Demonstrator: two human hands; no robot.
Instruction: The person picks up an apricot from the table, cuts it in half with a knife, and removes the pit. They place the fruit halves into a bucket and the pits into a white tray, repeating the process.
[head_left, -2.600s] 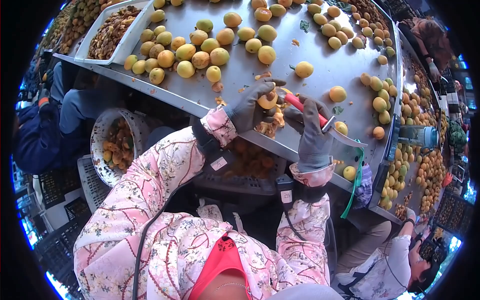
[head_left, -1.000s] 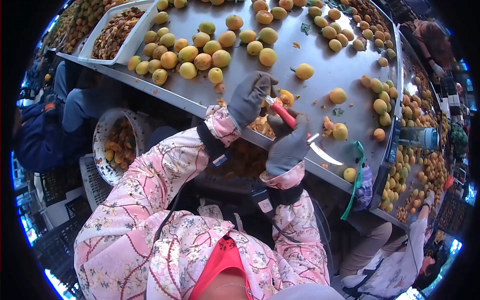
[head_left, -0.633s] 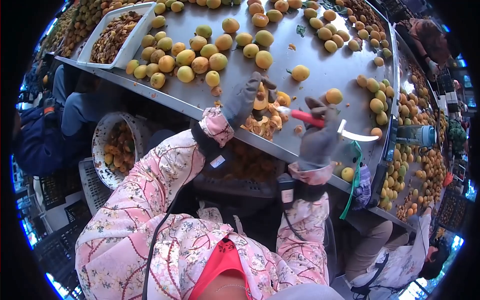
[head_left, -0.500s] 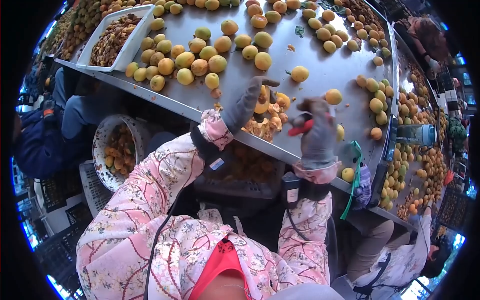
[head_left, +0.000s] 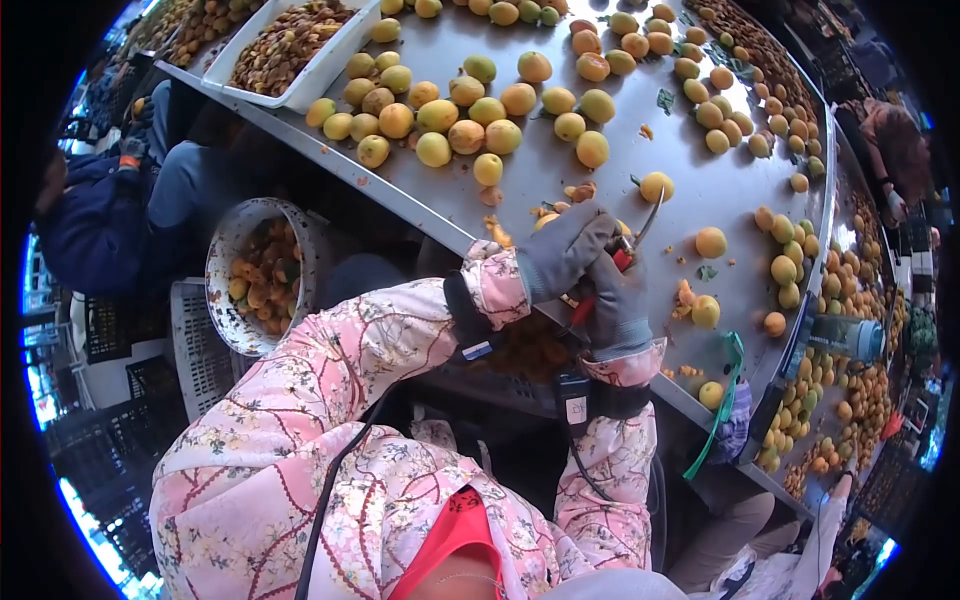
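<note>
My gloved right hand point(head_left: 620, 305) grips a red-handled knife point(head_left: 622, 259), whose thin curved blade points up and away over the metal table. Against it, my gloved left hand point(head_left: 570, 255) is closed with its fingers curled. Whatever lies inside those fingers is hidden. Both hands meet above the table's near edge, covering most of the cut fruit pieces there. A single apricot point(head_left: 656, 187) sits just beyond the blade tip. More apricots point(head_left: 711, 242) lie to the right, along with torn pieces point(head_left: 684, 299).
Many whole apricots point(head_left: 437, 116) spread across the metal table point(head_left: 610, 165). At the left stands a white tray point(head_left: 300, 90) of pits. Below the edge is a bucket point(head_left: 222, 290) of fruit. A green strap point(head_left: 728, 380) and a bottle point(head_left: 850, 337) are at right. Other people sit nearby.
The view has shifted. My left hand, earlier around an apricot with its index finger stretched out, has moved right and curled against my right hand. The knife blade now shows clearly.
</note>
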